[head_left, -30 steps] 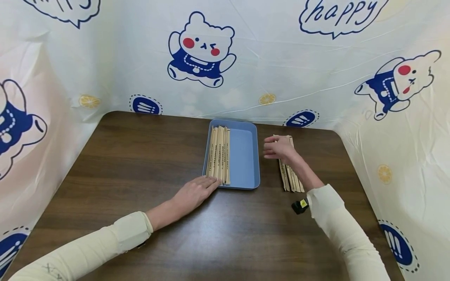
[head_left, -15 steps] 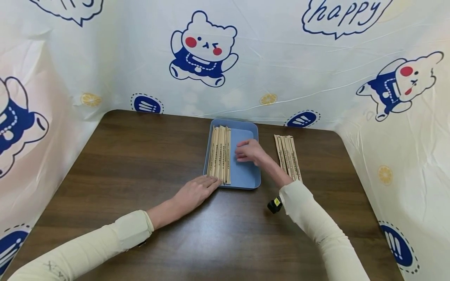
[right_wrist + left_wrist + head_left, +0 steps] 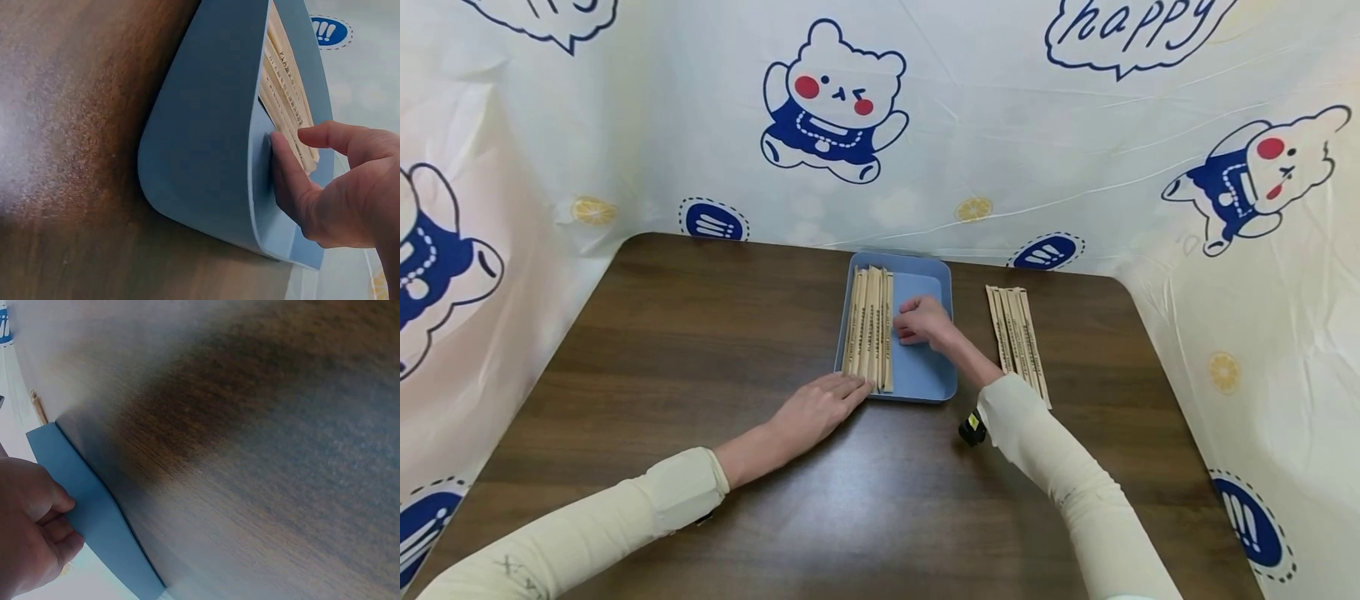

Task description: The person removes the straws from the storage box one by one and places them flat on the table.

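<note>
The blue tray lies near the back of the table, with a row of long, thin, paper-wrapped sticks along its left side. Dark print runs down their tan wrappers. My left hand holds the tray's near left rim; in the left wrist view its fingertips press against the outer wall. Inside the tray, my right hand is right beside the row. From the right wrist, the thumb and fingers stand apart with nothing seen between them, the sticks just behind.
More wrapped sticks lie side by side on the dark wooden table, right of the tray; my right sleeve partly covers their near ends. A patterned curtain borders the table's back and sides.
My right hand has moved left, from above the loose sticks right of the tray to beside the row inside it. The left hand has kept its place at the rim.
</note>
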A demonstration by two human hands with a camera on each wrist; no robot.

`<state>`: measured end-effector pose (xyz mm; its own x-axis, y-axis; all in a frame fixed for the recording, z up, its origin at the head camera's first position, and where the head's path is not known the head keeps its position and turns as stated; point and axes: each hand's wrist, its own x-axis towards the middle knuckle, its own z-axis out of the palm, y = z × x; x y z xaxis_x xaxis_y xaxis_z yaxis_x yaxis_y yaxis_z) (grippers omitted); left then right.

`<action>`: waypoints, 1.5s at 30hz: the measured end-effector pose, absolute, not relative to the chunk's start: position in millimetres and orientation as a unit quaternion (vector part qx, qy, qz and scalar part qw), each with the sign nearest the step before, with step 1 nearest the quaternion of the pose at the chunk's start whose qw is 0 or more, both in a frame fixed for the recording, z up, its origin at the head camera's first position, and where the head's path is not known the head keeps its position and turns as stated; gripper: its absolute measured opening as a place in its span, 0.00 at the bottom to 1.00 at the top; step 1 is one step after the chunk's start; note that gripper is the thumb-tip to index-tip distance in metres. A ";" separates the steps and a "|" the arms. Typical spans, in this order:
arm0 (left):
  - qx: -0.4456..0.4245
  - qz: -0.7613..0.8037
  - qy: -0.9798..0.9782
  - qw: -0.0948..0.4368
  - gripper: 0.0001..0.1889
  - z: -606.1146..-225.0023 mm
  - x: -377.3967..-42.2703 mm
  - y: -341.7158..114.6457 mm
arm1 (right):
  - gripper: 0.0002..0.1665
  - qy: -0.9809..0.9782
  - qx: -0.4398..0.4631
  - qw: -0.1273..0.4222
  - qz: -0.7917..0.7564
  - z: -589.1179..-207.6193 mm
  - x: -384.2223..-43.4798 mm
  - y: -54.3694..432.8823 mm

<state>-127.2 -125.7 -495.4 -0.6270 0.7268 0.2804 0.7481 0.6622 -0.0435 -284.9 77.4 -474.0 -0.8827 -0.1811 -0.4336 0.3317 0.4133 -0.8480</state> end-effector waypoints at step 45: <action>-0.417 -0.037 -0.895 0.153 0.23 -493.1 -125.9 -125.6 | 0.27 0.932 -0.047 0.170 -0.316 -476.2 -285.3 63.1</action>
<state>-125.9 -125.6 -493.1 -0.6057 0.7352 0.3043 0.7580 0.6495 -0.0604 -285.3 63.1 -476.2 -0.9378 -0.1956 -0.2869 0.0188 0.7964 -0.6045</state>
